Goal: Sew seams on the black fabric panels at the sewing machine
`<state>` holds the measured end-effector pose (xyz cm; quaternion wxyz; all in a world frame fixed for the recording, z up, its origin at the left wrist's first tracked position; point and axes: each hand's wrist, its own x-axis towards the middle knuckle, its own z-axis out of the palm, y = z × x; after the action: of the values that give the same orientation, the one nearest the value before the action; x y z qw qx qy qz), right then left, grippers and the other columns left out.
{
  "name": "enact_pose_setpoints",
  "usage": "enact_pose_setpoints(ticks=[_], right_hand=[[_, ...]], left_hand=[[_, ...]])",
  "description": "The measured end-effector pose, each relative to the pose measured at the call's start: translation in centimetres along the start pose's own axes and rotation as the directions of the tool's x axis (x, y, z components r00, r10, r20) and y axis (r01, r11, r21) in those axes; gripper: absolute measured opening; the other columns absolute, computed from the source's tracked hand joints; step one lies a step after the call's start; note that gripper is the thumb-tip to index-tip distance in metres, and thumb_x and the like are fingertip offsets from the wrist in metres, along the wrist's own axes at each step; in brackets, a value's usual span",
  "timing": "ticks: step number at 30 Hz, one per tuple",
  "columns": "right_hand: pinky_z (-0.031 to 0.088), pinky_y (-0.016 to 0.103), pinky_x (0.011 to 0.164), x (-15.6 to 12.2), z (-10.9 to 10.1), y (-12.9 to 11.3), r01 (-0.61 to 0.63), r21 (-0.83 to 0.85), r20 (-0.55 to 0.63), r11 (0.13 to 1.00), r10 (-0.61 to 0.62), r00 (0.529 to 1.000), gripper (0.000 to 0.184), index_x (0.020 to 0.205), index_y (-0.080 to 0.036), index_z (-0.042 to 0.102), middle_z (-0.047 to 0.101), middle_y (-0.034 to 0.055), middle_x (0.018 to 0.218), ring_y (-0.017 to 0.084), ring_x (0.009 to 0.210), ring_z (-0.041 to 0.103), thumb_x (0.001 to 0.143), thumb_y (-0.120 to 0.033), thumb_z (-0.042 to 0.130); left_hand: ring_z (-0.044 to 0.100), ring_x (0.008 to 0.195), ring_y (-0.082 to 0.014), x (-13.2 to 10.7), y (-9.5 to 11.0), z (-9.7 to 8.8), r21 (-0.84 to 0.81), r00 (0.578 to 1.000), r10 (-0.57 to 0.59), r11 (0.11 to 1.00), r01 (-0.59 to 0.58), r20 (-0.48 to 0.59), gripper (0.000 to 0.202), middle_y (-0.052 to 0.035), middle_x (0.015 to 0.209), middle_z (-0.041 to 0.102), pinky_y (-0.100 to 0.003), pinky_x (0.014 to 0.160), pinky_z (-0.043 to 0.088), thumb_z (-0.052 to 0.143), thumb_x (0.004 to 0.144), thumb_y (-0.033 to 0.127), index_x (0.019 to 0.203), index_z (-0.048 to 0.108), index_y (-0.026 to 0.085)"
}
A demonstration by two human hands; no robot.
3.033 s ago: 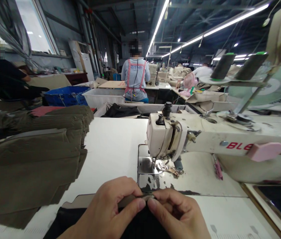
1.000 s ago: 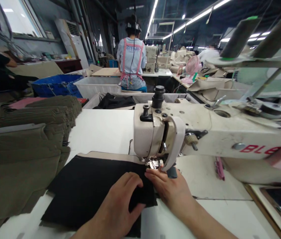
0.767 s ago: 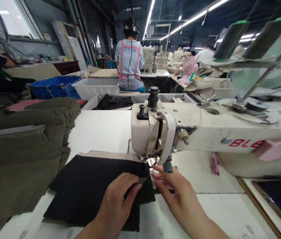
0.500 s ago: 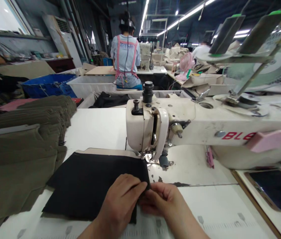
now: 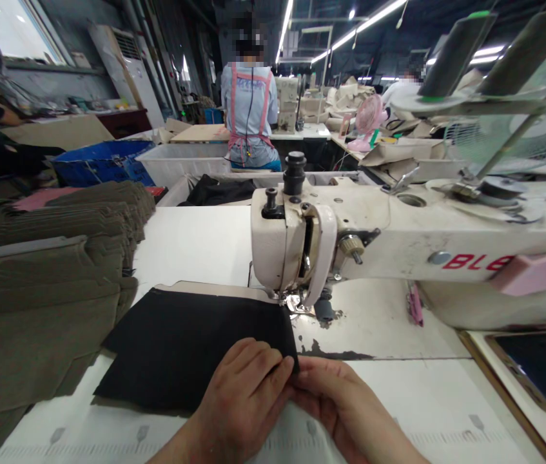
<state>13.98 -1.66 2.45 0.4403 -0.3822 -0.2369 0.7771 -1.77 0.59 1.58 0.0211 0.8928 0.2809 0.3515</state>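
A flat black fabric piece (image 5: 190, 345) with a tan underlayer lies on the white table, its far right corner beneath the presser foot (image 5: 296, 304) of a cream sewing machine (image 5: 350, 248). My left hand (image 5: 241, 403) lies on the fabric's near right corner, fingers curled and pinching its edge. My right hand (image 5: 345, 406) meets it from the right, thumb and fingers closed on the same corner. Both hands sit just in front of the needle plate.
A tall stack of olive-brown fabric pieces (image 5: 40, 290) fills the left side of the table. Thread cones (image 5: 454, 48) and a green fan (image 5: 541, 129) stand at the right. A dark tablet (image 5: 541, 367) lies near right. A person in a pink apron (image 5: 251, 109) works at the back.
The fabric was brought up from the table edge and laid under the presser foot. My hands drew back from the needle to the near right corner and pinched it.
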Motion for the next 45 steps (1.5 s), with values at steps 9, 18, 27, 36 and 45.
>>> enact_pose_setpoints(ticks=[9, 18, 27, 36, 45], right_hand=[[0.05, 0.033, 0.073, -0.7, -2.3, 1.0, 0.393, -0.86, 0.122, 0.324, -0.618, 0.777, 0.021, 0.101, -0.023, 0.06, 0.058, 0.0077, 0.101, 0.021, 0.091, 0.058, 0.081, -0.02, 0.056], [0.055, 0.029, 0.075, 1.5, -2.8, -0.9, 0.608, -0.613, 0.79, -0.505, -0.39, 0.473, 0.038, 0.091, -0.011, 0.066, 0.071, 0.0084, 0.084, 0.019, 0.079, 0.066, 0.097, -0.014, 0.028], [0.059, 0.027, 0.07, 3.2, -2.6, -1.5, 0.456, -0.567, 0.816, -0.686, -0.394, 0.422, 0.046, 0.084, -0.009, 0.068, 0.073, 0.0077, 0.082, 0.018, 0.076, 0.069, 0.098, -0.012, 0.025], [0.059, 0.04, 0.079, 4.0, -4.2, -0.5, 0.381, -0.568, 0.786, -0.73, -0.342, 0.515, 0.04, 0.107, -0.004, 0.065, 0.067, 0.0136, 0.107, 0.027, 0.098, 0.062, 0.084, 0.002, 0.032], [0.047, 0.051, 0.092, 4.0, -3.5, -0.8, 0.398, -0.777, 0.602, -0.488, -0.392, 0.696, 0.045, 0.125, -0.004, 0.053, 0.057, 0.016, 0.119, 0.032, 0.107, 0.049, 0.081, -0.003, 0.042]], left_hand=[[0.056, 0.079, -0.0176, -0.8, -0.1, 0.2, -0.03, 0.999, 0.049, 0.998, -0.049, -0.007, 0.018, -0.0095, 0.083, 0.062, -0.032, 0.071, 0.052, 0.041, 0.092, 0.008, 0.098, 0.058, 0.006], [0.05, 0.106, -0.0238, 1.7, -4.3, -1.7, 0.06, 0.927, -0.138, 0.99, 0.125, 0.35, 0.033, -0.0085, 0.116, 0.057, -0.042, 0.093, 0.043, 0.056, 0.087, 0.025, 0.119, 0.053, 0.017], [0.049, 0.111, -0.0233, 2.2, -8.3, 0.2, 0.148, 0.903, -0.139, 0.985, 0.085, 0.406, 0.034, -0.0069, 0.124, 0.053, -0.04, 0.096, 0.04, 0.049, 0.09, 0.03, 0.122, 0.052, 0.018], [0.058, 0.094, -0.0201, 3.6, -10.1, 0.4, 0.125, 0.915, -0.188, 0.98, 0.152, 0.356, 0.027, -0.0072, 0.109, 0.062, -0.037, 0.093, 0.042, 0.049, 0.09, 0.032, 0.11, 0.061, 0.019], [0.053, 0.103, -0.0211, 4.5, -11.6, 1.8, 0.096, 0.907, -0.345, 0.938, 0.332, 0.239, 0.021, -0.0067, 0.107, 0.06, -0.038, 0.094, 0.043, 0.051, 0.088, 0.023, 0.106, 0.061, 0.019]])
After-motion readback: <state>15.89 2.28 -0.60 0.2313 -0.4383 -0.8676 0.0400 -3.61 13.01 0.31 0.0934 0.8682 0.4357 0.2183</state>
